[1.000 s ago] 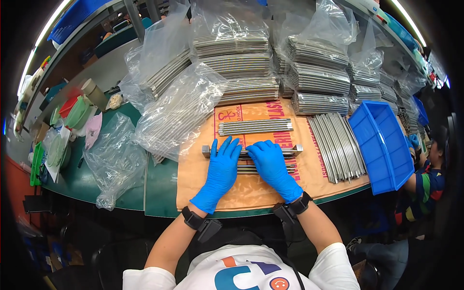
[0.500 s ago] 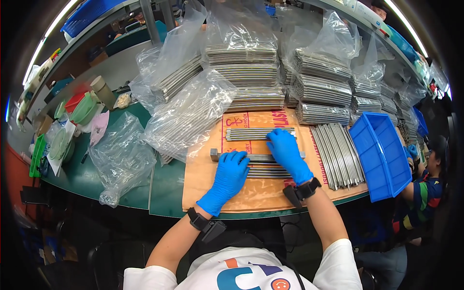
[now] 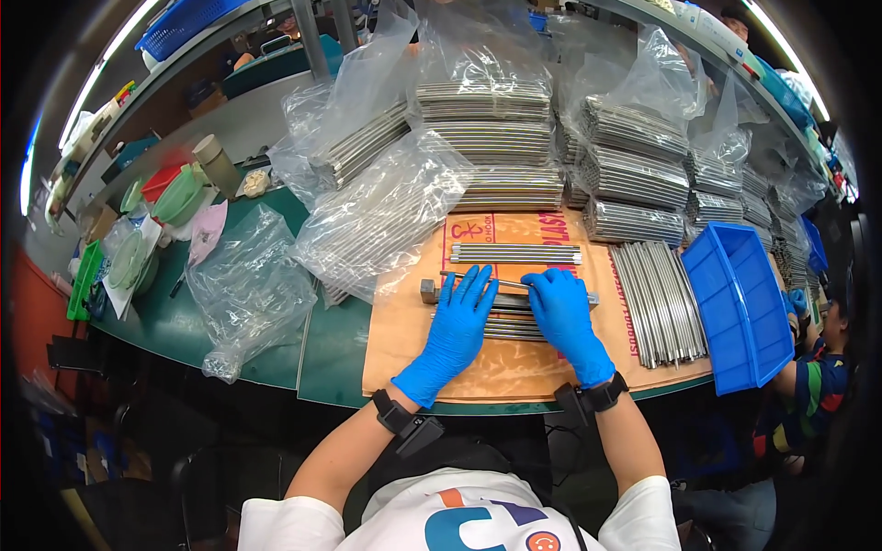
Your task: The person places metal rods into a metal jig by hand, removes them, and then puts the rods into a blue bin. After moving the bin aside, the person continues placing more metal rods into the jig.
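A thin metal rod [image 3: 511, 284] lies crosswise over a grey metal bar fixture [image 3: 428, 291] with raised end blocks. My right hand [image 3: 568, 323], in a blue glove, is closed with its fingertips on the rod's right end. The gloved left hand [image 3: 454, 332] has its fingers stretched out over the rod's left part; the thumb's contact is hidden. Behind the fixture lies a row of rods [image 3: 516, 253]. More rods [image 3: 511, 328] lie on the near side of the fixture, partly covered by my hands.
Brown printed paper [image 3: 404, 358] covers the green table [image 3: 333, 358]. Right of the fixture are loose rods [image 3: 657, 303] and a blue bin [image 3: 735, 308]. Plastic-wrapped rod bundles [image 3: 505, 138] are stacked behind. A clear bag [image 3: 253, 294] lies left. A co-worker [image 3: 813, 386] sits at the right.
My right hand has drawn back from the far rod row toward the fixture, and a single rod now shows at its fingertips. My left hand's fingers have reached forward over that rod. The view has shifted slightly.
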